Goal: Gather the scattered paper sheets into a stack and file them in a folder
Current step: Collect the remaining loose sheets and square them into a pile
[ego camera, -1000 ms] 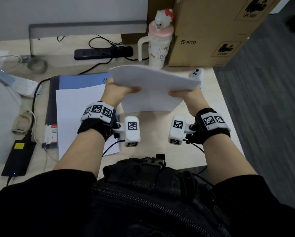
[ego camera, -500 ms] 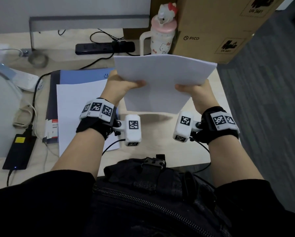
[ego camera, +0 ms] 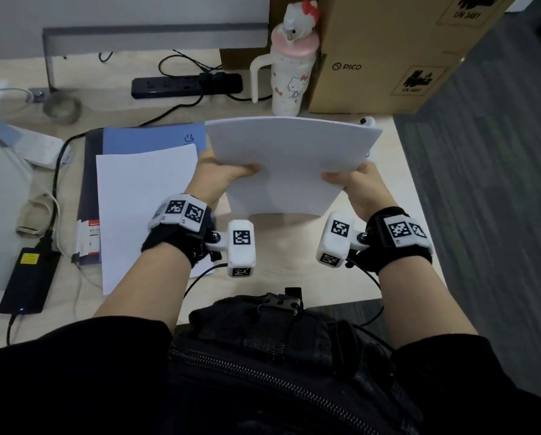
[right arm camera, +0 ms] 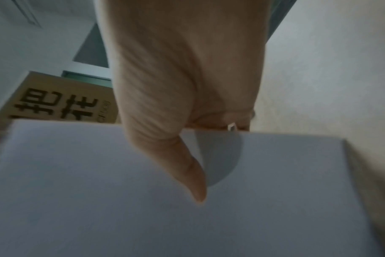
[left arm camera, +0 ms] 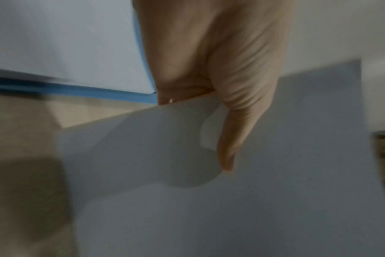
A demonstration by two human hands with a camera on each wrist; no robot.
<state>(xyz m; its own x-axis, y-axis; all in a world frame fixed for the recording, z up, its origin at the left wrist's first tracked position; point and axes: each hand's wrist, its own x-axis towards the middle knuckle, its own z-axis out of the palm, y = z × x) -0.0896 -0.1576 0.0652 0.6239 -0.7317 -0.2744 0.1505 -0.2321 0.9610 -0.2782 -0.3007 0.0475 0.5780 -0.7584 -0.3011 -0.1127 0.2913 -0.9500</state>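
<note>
Paper gathered into a stack (ego camera: 289, 164) sits above the desk (ego camera: 294, 246) between your hands; your left hand (ego camera: 219, 174) and right hand (ego camera: 354, 183) each pinch a side edge, thumbs on top. Its long axis appears to run away from you, far edge raised. Filing remains: one sheet (ego camera: 143, 211) lies on the folder (ego camera: 143, 138) at left.

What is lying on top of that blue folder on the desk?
One white sheet lies on the folder, covering most of it. Whether more sheets lie beneath it cannot be seen.
</note>
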